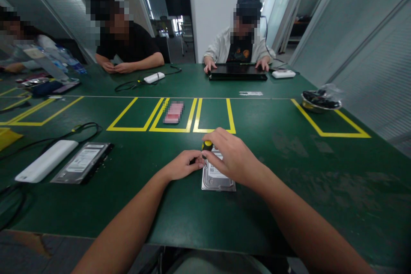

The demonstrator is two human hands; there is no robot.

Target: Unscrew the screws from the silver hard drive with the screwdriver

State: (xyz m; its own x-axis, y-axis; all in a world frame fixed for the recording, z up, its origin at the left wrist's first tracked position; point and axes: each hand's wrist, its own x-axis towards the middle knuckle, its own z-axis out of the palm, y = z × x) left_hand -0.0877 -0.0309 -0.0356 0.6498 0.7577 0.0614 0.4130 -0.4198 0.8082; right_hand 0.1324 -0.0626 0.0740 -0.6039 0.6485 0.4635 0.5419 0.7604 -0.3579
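Note:
A silver hard drive [218, 183] with a white label lies flat on the green table in front of me. My right hand [236, 156] is closed around the yellow-and-black handle of a screwdriver [208, 144], held over the drive's upper left part. The screwdriver's tip is hidden by my fingers. Close beside it, my left hand [186, 165] rests at the drive's left edge, thumb and fingers pinched near the tool. Whatever sits between those left fingertips is too small to make out.
Left on the table [141, 205] are a second hard drive [84, 163], a white power bank [46, 160] and black cables. Yellow tape rectangles lie ahead, one holding a pink phone-like object [174, 112]. A bowl [321, 102] stands right. A person opposite handles a black flat device [238, 72]; others sit left.

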